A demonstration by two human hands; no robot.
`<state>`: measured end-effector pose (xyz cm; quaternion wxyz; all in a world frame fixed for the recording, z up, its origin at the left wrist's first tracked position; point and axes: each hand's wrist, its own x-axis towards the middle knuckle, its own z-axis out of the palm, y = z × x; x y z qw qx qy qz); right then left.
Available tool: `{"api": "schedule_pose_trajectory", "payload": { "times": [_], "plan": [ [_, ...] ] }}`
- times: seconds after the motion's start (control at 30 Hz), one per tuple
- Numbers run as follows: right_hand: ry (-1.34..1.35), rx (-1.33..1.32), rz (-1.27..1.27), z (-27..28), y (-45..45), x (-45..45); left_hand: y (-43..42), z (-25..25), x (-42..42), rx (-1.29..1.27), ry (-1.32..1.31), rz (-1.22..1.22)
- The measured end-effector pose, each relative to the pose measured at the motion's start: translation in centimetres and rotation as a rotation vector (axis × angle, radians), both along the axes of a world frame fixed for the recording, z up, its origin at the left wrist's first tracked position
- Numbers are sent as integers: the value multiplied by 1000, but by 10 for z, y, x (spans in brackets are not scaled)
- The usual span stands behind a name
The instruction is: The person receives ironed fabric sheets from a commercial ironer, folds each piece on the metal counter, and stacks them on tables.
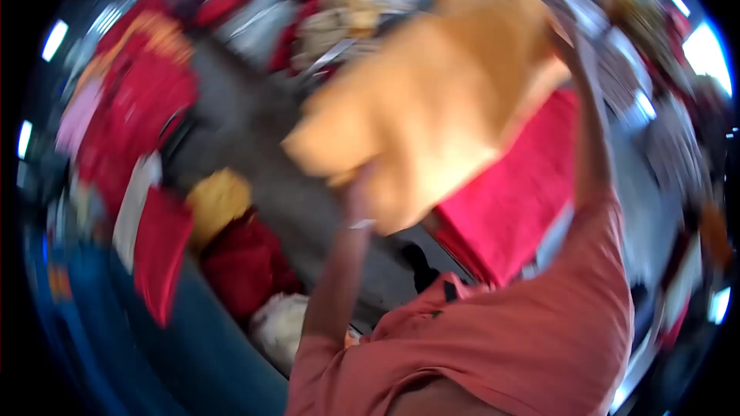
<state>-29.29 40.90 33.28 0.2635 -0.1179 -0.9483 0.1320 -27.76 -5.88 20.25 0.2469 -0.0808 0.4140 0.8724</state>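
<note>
A wide piece of orange cloth is held up in front of me, smeared by motion. Its lower left edge is in my left hand, whose fingers are closed on it and partly hidden by the fabric. At the upper right, my right hand grips the opposite edge; its fingers are blurred. Below and behind the orange cloth lies a flat red cloth, close to my body and partly covered from view.
Red fabric is heaped at the left. Nearer are a yellow bundle, a dark red bundle and a whitish bundle, beside a teal surface. Cream cloths lie farther back, beyond the grey floor.
</note>
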Motion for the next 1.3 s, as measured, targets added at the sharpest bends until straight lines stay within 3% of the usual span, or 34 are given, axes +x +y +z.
{"api": "schedule_pose_trajectory", "payload": {
  "times": [0.1,0.13,0.17,0.2,0.23,0.27,0.3,0.33,0.37,0.4,0.43,0.47,0.5,0.53,0.57,0.6,0.63,0.67,0.77,0.83,0.97,1.2,1.3],
  "plan": [
    [-239,238,138,-156,5,-37,87,-62,-44,-323,97,-110],
    [-319,328,189,-209,2,-43,108,-115,-64,-711,185,-93],
    [-371,404,229,-251,-2,-46,92,-52,-59,-908,151,-178],
    [-399,430,266,-276,-4,-42,90,-60,-61,-734,70,-103],
    [-454,336,256,-279,-12,-33,80,-64,-53,-762,301,-137],
    [-429,219,298,-276,-16,-44,67,-75,-47,-725,548,30],
    [-424,100,322,-272,-16,-46,51,-87,-41,-940,528,-21],
    [-416,-20,333,-267,-16,-49,13,-81,-29,-897,703,45],
    [-406,-138,341,-264,-14,-55,-35,-57,-10,-844,574,-19],
    [-607,-366,345,-264,0,-74,-75,-35,10,-780,443,-83],
    [-646,-364,380,-247,4,-82,-96,-84,24,-807,415,35],
    [-327,-197,278,-244,-24,-91,-134,-84,53,-742,313,122],
    [-5,-35,169,-229,-88,-90,-178,-70,88,-865,347,170],
    [101,-91,229,-193,-180,-75,-205,-105,117,-993,411,402],
    [220,-436,525,-212,-223,-88,-233,-98,149,-1038,329,448],
    [139,-594,522,-214,-306,-89,-264,-88,182,-1082,249,486],
    [124,-153,646,-158,-410,-42,-287,-86,214,-1061,257,576],
    [2,-349,898,-164,-471,-39,-314,-82,242,-1042,274,667],
    [-36,-147,1124,-170,-652,8,-381,-72,318,-1438,281,855],
    [-61,-173,1384,-159,-751,28,-419,-67,362,-1667,245,922],
    [-98,-18,1455,-172,-890,23,-460,-61,438,-2074,-49,890],
    [13,320,1324,-167,-1008,-55,-474,-64,451,-2112,-272,838],
    [-36,244,1342,-201,-1053,-121,-480,-70,448,-2110,-300,869]
  ]
}}
